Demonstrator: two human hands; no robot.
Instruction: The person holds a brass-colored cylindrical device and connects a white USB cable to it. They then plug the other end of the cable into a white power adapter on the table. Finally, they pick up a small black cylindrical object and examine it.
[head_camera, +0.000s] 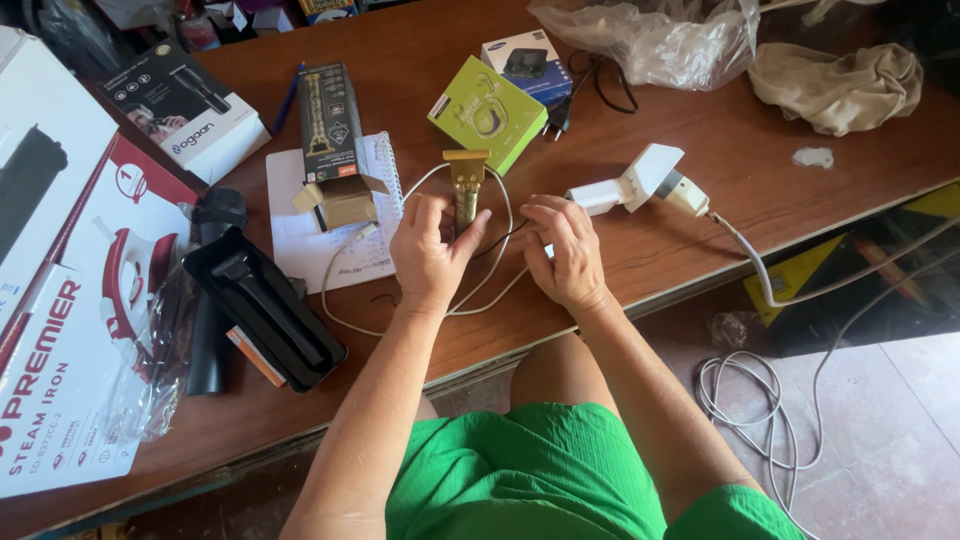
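My left hand (428, 250) grips a gold hair trimmer (466, 178) by its body, blade end pointing away from me, over the brown wooden table (700, 150). My right hand (563, 252) rests beside it with fingers curled on a thin white cable (500, 290) that loops around the trimmer. A white plug adapter (640, 180) lies just right of my right hand, joined to a grey cord running off the table edge.
A tall open dark box (332, 140) lies on a spiral notebook (300, 225). A green box (487, 112), a blue-white box (527, 60), a black tray (265, 305), a steam iron box (70, 330), a plastic bag (650, 40) and a beige cloth (840, 85) surround them. Coiled cord (745, 400) lies on the floor.
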